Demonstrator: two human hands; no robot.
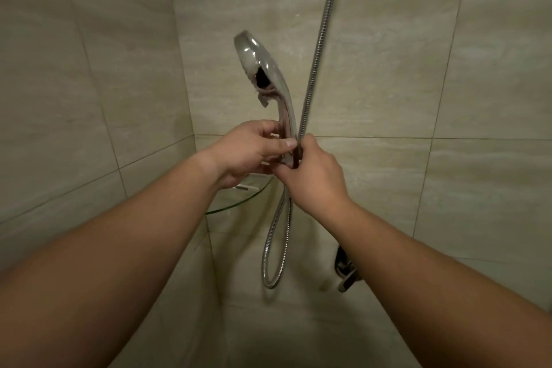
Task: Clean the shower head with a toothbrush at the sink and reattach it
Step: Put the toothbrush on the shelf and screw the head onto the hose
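A chrome shower head stands upright in front of the tiled corner, its spray face turned left. My left hand grips the lower part of its handle with fingers and thumb curled round it. My right hand closes on the bottom end of the handle, where the metal hose joins; the joint itself is hidden by my fingers. The hose runs up and out of the top of the frame, and a loop of it hangs below my hands. No toothbrush is in view.
A glass corner shelf sits just under my left hand. A chrome mixer tap lever sticks out of the right wall, low down. Beige tiled walls close in on both sides.
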